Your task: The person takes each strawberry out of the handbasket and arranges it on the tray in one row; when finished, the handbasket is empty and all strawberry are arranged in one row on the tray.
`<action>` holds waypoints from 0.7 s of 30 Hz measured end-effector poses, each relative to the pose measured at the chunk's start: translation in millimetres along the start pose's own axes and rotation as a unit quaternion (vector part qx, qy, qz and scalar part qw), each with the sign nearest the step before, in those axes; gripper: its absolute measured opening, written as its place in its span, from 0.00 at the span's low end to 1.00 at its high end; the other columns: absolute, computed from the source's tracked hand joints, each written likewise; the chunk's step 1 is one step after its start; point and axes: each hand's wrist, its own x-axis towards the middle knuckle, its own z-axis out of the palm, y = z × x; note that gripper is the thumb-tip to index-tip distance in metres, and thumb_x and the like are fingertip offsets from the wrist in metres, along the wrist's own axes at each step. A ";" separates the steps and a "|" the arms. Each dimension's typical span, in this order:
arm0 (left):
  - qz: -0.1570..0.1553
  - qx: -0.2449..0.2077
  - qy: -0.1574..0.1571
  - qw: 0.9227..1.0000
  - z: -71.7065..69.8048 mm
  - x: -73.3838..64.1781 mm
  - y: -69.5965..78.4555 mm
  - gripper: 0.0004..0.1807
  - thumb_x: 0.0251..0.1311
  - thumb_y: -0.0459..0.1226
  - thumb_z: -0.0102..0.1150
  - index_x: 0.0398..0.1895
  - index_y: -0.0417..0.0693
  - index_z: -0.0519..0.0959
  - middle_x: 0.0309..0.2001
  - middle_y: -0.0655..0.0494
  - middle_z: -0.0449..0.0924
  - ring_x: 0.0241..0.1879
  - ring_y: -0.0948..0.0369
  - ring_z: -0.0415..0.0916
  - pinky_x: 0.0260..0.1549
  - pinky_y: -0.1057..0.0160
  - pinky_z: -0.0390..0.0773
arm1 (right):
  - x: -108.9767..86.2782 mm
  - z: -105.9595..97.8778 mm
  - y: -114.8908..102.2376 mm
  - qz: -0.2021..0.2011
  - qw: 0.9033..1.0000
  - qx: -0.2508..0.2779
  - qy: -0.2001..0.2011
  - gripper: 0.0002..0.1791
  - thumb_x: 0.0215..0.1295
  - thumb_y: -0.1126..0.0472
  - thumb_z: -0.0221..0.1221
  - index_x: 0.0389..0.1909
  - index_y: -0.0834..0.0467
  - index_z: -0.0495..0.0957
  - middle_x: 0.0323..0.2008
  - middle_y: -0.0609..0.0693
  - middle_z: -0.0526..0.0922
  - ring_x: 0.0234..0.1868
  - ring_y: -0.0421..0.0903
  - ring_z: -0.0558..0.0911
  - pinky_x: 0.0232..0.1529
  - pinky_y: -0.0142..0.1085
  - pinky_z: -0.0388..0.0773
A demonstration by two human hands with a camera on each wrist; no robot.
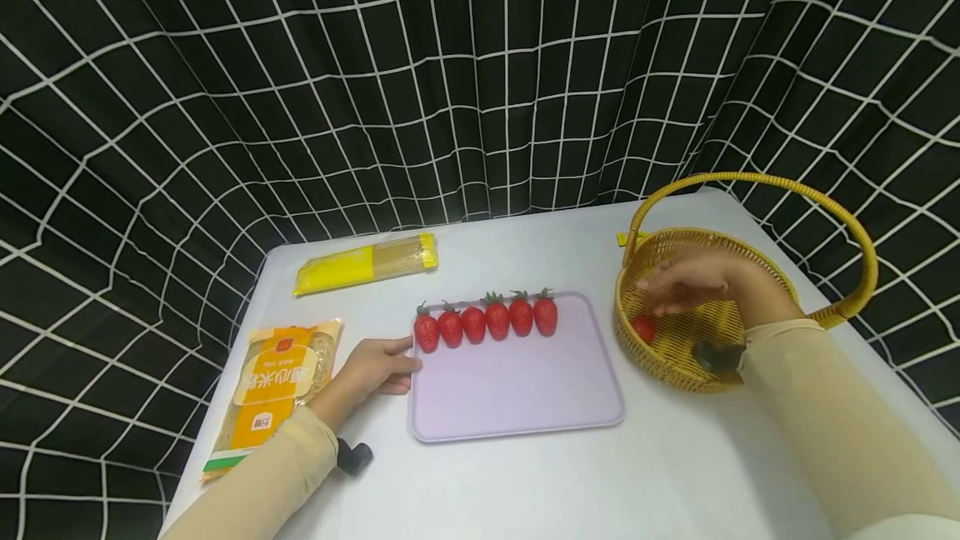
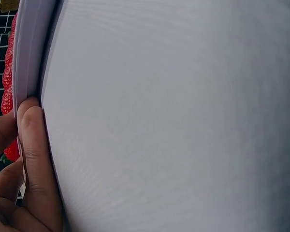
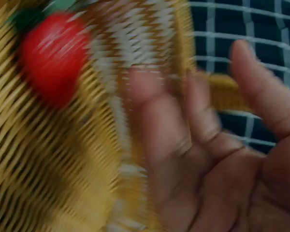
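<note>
A row of several red strawberries (image 1: 497, 320) with green tops lies along the far edge of a pale lilac tray (image 1: 517, 390). My left hand (image 1: 382, 367) pinches the tray's left rim between thumb and fingers, as the left wrist view shows up close. On the right, my right hand (image 1: 693, 280) is over the inside of a yellow wicker basket (image 1: 705, 340), blurred by motion. Its fingers are spread and hold nothing. One strawberry (image 3: 55, 58) sits in the basket against the woven wall, to the side of these fingers.
A yellow pack of noodles (image 1: 367, 263) lies behind the tray at the left. Nearer, an orange and clear food bag (image 1: 273, 386) is partly behind my left forearm. The basket's tall handle (image 1: 757, 179) arches over my right hand. A gridded black curtain (image 1: 480, 90) surrounds the table.
</note>
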 end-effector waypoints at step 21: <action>-0.005 0.006 0.001 1.000 0.1 -1.0 4.4 0.35 0.55 0.35 0.70 0.68 0.45 0.71 0.27 0.46 0.82 0.21 0.60 0.82 0.26 0.62 0.86 | 37.4 23.3 12.3 0.082 0.992 -0.081 -0.046 0.05 0.56 0.68 0.61 0.24 0.59 0.76 0.26 0.50 0.77 0.28 0.41 0.75 0.35 0.30 0.80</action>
